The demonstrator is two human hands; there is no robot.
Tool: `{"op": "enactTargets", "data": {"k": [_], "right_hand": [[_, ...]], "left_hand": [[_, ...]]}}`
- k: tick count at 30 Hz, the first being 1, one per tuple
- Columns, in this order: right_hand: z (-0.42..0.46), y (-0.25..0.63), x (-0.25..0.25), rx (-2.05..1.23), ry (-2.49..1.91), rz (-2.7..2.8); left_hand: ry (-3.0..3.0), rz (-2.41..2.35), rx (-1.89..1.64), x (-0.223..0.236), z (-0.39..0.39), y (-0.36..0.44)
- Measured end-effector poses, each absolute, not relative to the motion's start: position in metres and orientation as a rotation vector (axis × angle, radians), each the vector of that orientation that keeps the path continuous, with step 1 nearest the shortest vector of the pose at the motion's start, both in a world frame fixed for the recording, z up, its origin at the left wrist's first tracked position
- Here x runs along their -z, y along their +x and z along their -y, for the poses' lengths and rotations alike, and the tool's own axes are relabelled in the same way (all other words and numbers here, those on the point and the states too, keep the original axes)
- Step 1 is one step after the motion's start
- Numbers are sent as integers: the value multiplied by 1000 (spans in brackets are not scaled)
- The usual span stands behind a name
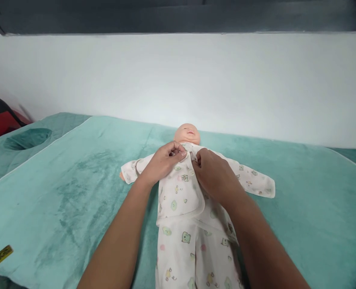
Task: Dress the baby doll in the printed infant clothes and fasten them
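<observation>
At the centre of the frame, a doll (187, 134) lies face up on a teal cover (301, 224), its head just beyond two working hands. The left hand (163, 161) pinches the edge of the patterned jacket (179, 196) below the chin; the right hand (211, 171) curls against the front opening, its grip impossible to tell. Matching trousers (196, 257) run between the forearms to the bottom edge; sleeves spread to either side.
</observation>
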State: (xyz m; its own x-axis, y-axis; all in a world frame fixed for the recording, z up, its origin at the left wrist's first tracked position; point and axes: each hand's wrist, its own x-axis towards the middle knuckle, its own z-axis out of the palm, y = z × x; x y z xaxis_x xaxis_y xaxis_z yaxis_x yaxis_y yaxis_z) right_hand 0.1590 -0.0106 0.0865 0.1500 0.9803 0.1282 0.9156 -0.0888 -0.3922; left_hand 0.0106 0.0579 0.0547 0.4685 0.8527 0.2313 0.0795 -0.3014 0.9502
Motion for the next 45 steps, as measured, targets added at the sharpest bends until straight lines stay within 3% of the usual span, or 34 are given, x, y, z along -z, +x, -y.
{"op": "enactTargets", "data": {"k": [9,13,34,45], "right_hand": [[-3,188,-77,-937,-1499,1292],[-4,187,-76,-1066,-1397,1224],[-8,200,-65,-1155,-1290,1319],[-4,191,-69,-827,-1453,1483]], "left_hand": [[1624,-822,-1010,-59,-51,17],[1614,-813,-1029,-60,-50,21],[1484,-799,-1055,-55,-51,28],[1577,-851,-1029,-56,-50,26]]}}
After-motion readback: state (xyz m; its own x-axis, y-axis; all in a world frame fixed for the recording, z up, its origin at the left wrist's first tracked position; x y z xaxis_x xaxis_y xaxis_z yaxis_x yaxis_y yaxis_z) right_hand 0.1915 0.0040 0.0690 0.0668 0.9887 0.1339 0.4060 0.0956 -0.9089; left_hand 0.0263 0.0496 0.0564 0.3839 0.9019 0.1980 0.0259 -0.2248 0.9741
